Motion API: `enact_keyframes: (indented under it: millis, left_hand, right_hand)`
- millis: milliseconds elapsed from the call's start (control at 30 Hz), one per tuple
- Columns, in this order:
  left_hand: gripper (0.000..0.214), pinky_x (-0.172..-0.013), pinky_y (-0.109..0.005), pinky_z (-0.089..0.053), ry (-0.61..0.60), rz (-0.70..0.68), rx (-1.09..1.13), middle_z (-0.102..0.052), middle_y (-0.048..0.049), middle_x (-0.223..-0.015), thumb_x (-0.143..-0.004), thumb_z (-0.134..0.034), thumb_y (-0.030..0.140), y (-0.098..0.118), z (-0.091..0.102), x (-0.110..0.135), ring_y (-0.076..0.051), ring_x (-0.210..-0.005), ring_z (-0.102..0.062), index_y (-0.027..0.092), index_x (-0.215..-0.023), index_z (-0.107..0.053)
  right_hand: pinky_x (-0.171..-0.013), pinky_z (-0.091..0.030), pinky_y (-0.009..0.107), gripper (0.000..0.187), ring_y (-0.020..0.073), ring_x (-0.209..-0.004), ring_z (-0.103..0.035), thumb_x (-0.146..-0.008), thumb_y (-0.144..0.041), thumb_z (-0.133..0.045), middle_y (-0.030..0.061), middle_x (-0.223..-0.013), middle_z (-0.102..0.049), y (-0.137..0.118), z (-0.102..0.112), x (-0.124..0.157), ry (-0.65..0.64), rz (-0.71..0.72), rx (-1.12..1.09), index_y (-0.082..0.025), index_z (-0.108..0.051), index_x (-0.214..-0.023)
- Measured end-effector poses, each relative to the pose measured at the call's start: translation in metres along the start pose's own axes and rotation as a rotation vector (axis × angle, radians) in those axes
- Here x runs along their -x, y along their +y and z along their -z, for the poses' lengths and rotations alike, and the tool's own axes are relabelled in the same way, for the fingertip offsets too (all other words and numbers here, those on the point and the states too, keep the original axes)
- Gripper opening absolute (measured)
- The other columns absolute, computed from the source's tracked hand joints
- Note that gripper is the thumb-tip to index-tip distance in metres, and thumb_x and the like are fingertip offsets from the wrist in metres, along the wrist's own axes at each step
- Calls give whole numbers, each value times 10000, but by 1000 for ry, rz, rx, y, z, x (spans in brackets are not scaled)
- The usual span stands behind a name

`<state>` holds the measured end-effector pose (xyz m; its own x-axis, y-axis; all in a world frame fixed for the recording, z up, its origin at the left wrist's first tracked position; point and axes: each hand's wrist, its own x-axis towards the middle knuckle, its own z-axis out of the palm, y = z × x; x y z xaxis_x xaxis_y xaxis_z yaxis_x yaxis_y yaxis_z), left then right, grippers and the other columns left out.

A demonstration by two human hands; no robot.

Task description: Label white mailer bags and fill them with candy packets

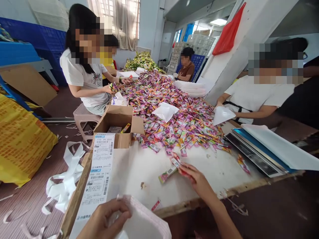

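Note:
My right hand [194, 177] is closed around several small candy packets [177, 162] above the near part of the white table. A green and pink packet [167, 174] lies just left of its fingertips. At the bottom, my left hand [108, 217] pinches the edge of a white mailer bag [142, 215], which looks like the top of a stack. Left of that hand runs a strip of printed shipping labels [99, 179]. Beyond my hands spreads a large heap of colourful candy packets [161, 96], with a white filled bag [165, 112] lying on it.
An open cardboard box [113, 114] stands at the table's left edge. To the right are a scale [251, 152] and white bags [276, 142]. Several co-workers sit around the heap; one at right holds a white bag [223, 115]. Paper strips [66, 179] litter the floor.

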<state>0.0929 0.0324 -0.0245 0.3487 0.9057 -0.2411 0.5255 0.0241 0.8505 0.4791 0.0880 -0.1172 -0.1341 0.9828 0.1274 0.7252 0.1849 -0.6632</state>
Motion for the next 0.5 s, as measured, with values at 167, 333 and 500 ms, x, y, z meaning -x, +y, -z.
enact_keyframes:
  millis: [167,333,500]
  left_hand:
    - [261,-787,-200,-494,-40,-8,-6,-758,-11,-860,-882,-523,392,-2,2,7,-180,-860,-686,221,-812,-708]
    - [207,-842,-199,-499,114,-34,122,-761,-20,-951,-846,-544,313,-2,0,15,-190,-958,-685,233,-868,-733]
    - [281,-838,-227,-510,215,-66,134,-771,-5,-885,-825,-487,231,-6,-4,32,-188,-896,-694,260,-788,-764]
  right_hand:
    - [-1152,-254,460,629,222,-1397,-335,-750,-170,-445,44,-1472,-435,-10,18,36,-174,-138,11,-253,-499,-1370]
    - [-911,-447,437,455,313,-1051,-593,-727,-431,-606,173,-1099,-644,-22,10,-21,79,-439,83,-131,-610,-1069]
    - [-720,-461,357,282,265,-765,-616,-573,-341,-736,62,-696,-647,-19,-15,-60,81,-483,-28,-161,-608,-749]
